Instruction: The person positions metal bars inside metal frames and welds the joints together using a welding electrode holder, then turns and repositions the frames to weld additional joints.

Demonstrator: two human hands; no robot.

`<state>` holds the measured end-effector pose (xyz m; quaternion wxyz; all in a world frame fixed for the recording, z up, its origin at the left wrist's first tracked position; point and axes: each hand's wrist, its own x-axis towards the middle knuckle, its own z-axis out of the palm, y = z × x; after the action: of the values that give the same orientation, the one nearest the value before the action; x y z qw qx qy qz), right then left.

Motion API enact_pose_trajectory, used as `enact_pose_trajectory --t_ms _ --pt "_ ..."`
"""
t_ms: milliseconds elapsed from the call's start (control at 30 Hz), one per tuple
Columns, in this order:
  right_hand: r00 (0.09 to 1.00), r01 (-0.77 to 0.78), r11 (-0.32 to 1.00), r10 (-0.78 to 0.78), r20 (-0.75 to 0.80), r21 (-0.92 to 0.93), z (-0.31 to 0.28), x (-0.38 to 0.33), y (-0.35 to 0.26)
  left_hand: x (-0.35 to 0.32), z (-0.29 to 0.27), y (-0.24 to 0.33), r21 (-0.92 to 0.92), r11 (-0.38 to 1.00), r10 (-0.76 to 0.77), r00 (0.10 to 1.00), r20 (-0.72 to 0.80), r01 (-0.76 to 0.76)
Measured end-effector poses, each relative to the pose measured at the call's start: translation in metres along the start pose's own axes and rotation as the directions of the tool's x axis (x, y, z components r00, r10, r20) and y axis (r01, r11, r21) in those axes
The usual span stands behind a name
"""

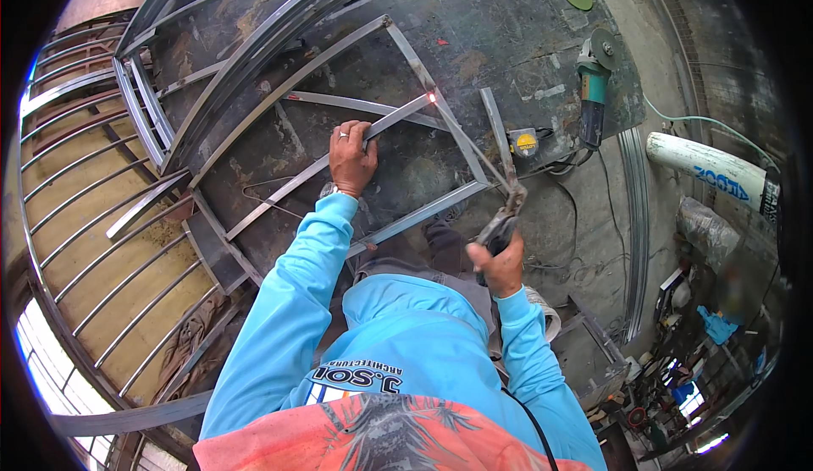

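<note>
Near the middle of the frame, the left hand [351, 159] was closed around a flat steel bar [326, 165] that ran diagonally from the lower left toward the upper right. The bar lay across a metal frame [421, 214] of square tubing, which rested on a dark, stained steel plate [474, 22] filling the upper centre of the picture. At the bar's upper end, just right of centre, a small bright glowing spot [432, 97] showed where it met one of the frame's slanted members.

The right hand [498, 264], lower and to the right of centre, gripped a welding electrode holder [500, 221]. From the holder a thin rod [474, 149] reached up and to the left toward the glowing spot. Both sleeves were light blue.

To the right of the rod, a round yellow tape measure [526, 143] sat on the plate. Farther right, near the plate's edge, lay an angle grinder [593, 90] with a teal body, its disc pointing toward the top of the frame. A white cylinder [707, 166] lay on the floor at the right edge. Down the left side of the frame curved a large grille of metal bars [93, 217], and more curved steel sections [246, 48] crossed the upper left.
</note>
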<state>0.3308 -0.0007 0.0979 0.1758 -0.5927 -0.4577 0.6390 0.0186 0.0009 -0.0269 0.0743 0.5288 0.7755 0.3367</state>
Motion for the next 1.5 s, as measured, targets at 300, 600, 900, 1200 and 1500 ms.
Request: enact_pose_trajectory --t_ms 300,600,900,1200,1500 --pt "0.993 -0.107 0.708 0.036 0.116 0.698 0.011 -0.002 -0.006 -0.002 0.003 -0.004 0.025 1.0 0.018 1.0 0.008 -0.018" --pt "0.969 0.208 0.972 -0.22 -0.112 -0.108 0.007 -0.002 -0.017 0.003 0.003 -0.001 0.013 1.0 0.011 1.0 0.001 -0.011" --pt "0.975 0.195 0.959 -0.212 -0.068 -0.204 0.01 -0.003 -0.015 0.0 0.002 -0.002 0.02 1.0 0.011 1.0 0.005 -0.011" --pt "0.977 0.193 0.959 -0.207 -0.047 -0.208 0.016 0.0 -0.015 0.0 0.001 -0.002 0.011 1.0 0.008 1.0 0.004 -0.008" --pt "0.974 0.201 0.945 -0.22 -0.049 -0.257 0.015 0.001 -0.009 0.0 0.002 -0.003 0.015 1.0 0.015 1.0 -0.005 -0.014"
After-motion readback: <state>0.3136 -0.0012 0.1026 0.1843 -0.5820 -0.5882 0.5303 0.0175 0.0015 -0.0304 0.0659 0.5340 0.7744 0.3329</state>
